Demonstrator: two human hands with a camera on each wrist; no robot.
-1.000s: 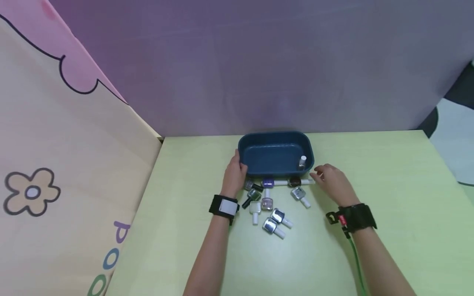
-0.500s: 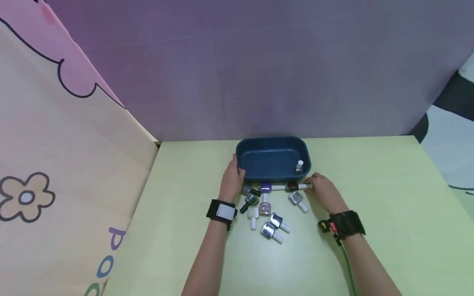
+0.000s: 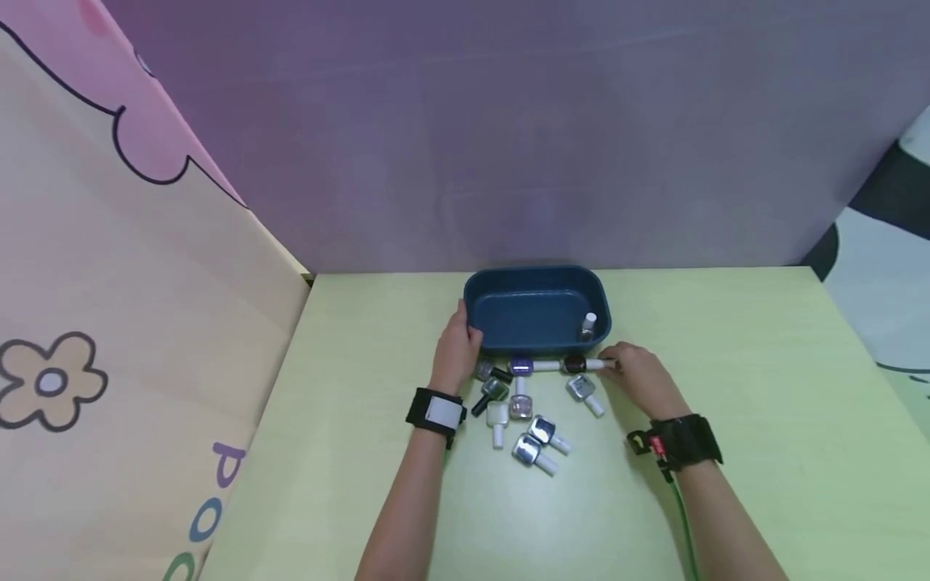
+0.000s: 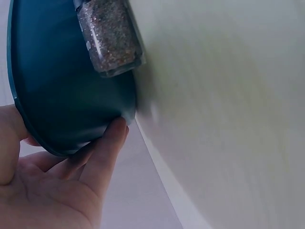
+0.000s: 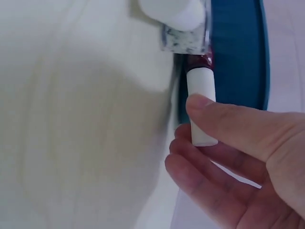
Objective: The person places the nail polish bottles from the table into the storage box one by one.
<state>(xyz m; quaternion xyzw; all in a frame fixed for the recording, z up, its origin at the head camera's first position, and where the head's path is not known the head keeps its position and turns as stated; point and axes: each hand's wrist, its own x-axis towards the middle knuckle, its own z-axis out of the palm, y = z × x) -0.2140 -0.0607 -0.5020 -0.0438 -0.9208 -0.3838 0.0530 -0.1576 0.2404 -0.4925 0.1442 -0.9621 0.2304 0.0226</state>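
A dark blue tub (image 3: 508, 316) stands at the back of the green table, with one small white-capped bottle (image 3: 588, 325) upright in its right corner. My left hand (image 3: 465, 329) grips the tub's left front corner; its fingers (image 4: 107, 152) lie against the outer wall. My right hand (image 3: 612, 365) pinches the white cap (image 5: 202, 105) of a dark red nail polish bottle (image 3: 576, 365) that lies along the tub's front wall, thumb on top and fingers underneath. Several more polish bottles (image 3: 534, 440) lie scattered between my two hands.
A glitter bottle (image 4: 109, 43) lies against the tub near my left hand. A silver bottle (image 3: 584, 390) lies just in front of the red one. A purple wall rises behind the table (image 3: 763, 379). A printed cloth panel (image 3: 131, 339) closes off the left side.
My right hand has moved left to the dark red bottle and closed thumb and fingers on its cap. The left hand has stayed on the tub.
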